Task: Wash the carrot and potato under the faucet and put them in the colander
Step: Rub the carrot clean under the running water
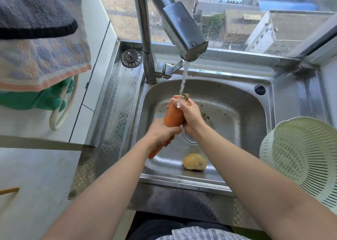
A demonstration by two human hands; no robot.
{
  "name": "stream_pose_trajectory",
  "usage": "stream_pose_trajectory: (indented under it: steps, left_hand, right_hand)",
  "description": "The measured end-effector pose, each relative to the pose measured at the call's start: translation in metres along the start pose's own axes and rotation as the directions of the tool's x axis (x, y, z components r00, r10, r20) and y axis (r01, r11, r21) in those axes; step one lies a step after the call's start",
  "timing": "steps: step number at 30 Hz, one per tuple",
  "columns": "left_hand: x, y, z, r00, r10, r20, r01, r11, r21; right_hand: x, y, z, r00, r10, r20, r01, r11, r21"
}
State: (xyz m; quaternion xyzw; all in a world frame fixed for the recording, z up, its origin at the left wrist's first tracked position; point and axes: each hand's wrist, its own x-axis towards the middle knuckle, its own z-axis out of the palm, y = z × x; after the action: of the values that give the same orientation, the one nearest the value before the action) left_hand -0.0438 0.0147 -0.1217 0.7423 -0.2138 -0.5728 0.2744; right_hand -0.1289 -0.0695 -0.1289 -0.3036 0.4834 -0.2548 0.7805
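An orange carrot [173,118] is held upright over the steel sink [237,101], its thick top end under the water stream from the faucet [184,32]. My left hand [161,132] grips the carrot's lower part, the thin tip sticking out below. My right hand [191,116] wraps the carrot's upper end, where the water lands. A yellow-brown potato [194,161] lies on the sink floor near the front wall, below my right forearm. A pale green colander [306,159] stands tilted at the right of the sink, with nothing in it.
A sink strainer plug [131,58] rests on the steel ledge left of the faucet base. Towels [40,44] and green rubber gloves [43,97] hang at the left above a white counter. A window runs behind the sink.
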Motion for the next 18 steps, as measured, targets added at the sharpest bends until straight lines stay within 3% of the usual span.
stream_pose_trajectory:
  steps: [2, 4, 6, 8, 10, 11, 14, 16, 18]
  left_hand:
    - [-0.005, 0.007, -0.011, 0.978, -0.095, 0.185, 0.093, 0.995, 0.019]
    - [-0.005, 0.009, -0.013, 0.980, -0.088, 0.178, 0.079, 0.995, 0.054]
    - [-0.002, 0.010, -0.005, 0.997, -0.054, 0.058, 0.048, 0.995, 0.090]
    - [0.003, 0.009, 0.005, 0.993, 0.016, -0.119, 0.018, 0.959, 0.282]
    - [0.006, 0.010, 0.012, 0.949, 0.145, -0.279, 0.052, 0.802, 0.595]
    - [0.007, 0.011, 0.014, 0.932, 0.192, -0.308, 0.055, 0.765, 0.642]
    - [0.008, 0.016, 0.007, 0.970, 0.105, -0.218, 0.022, 0.859, 0.512]
    - [0.006, 0.017, -0.007, 1.000, 0.002, -0.004, 0.000, 0.951, 0.310]
    - [0.004, 0.015, -0.021, 0.971, -0.097, 0.218, 0.058, 0.982, 0.180]
  right_hand:
    - [-0.002, 0.000, -0.003, 0.995, 0.067, 0.075, -0.077, 0.986, 0.148]
    - [0.002, 0.002, -0.001, 0.996, 0.087, 0.002, -0.086, 0.983, 0.164]
    - [0.007, 0.002, 0.010, 0.977, 0.092, -0.193, -0.074, 0.992, 0.099]
    - [0.013, 0.005, 0.018, 0.910, 0.028, -0.414, -0.061, 0.996, -0.065]
    - [0.014, 0.007, 0.021, 0.856, -0.078, -0.511, -0.032, 0.979, -0.202]
    - [0.015, 0.007, 0.021, 0.851, -0.102, -0.515, -0.022, 0.973, -0.228]
    - [0.018, 0.005, 0.014, 0.900, -0.059, -0.432, -0.043, 0.974, -0.223]
    - [0.015, 0.002, 0.003, 0.964, -0.005, -0.266, -0.033, 0.990, -0.136]
    - [0.010, -0.001, -0.006, 0.997, 0.055, -0.053, -0.053, 0.998, 0.022]
